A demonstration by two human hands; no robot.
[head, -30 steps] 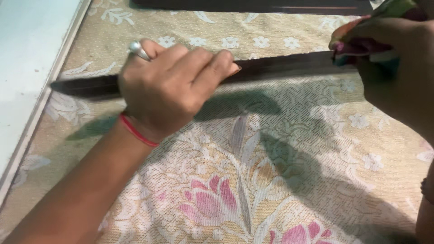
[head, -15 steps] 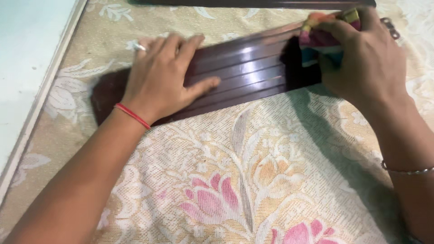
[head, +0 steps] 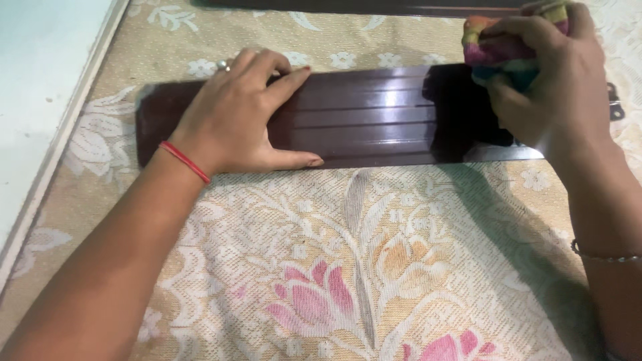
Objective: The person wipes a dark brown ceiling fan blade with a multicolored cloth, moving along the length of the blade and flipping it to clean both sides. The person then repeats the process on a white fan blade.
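A long dark brown ridged panel point(head: 374, 117) lies flat on a floral cloth. My left hand point(head: 234, 117) presses palm-down on its left part, fingers spread, a ring on one finger and a red thread at the wrist. My right hand point(head: 548, 87) grips a bunched multicoloured rag point(head: 501, 50) over the panel's right end, which it partly hides.
The beige cloth point(head: 348, 267) with pink flowers covers the surface. A second dark strip point(head: 374, 5) lies along the top edge. A pale floor and a white border point(head: 47, 100) run down the left side. A small metal fitting point(head: 615, 107) shows at the far right.
The panel, seen edge-on a second ago, now lies flat with its ridged face up. My left hand has flattened on it, and my right hand with the rag has lowered onto its right end.
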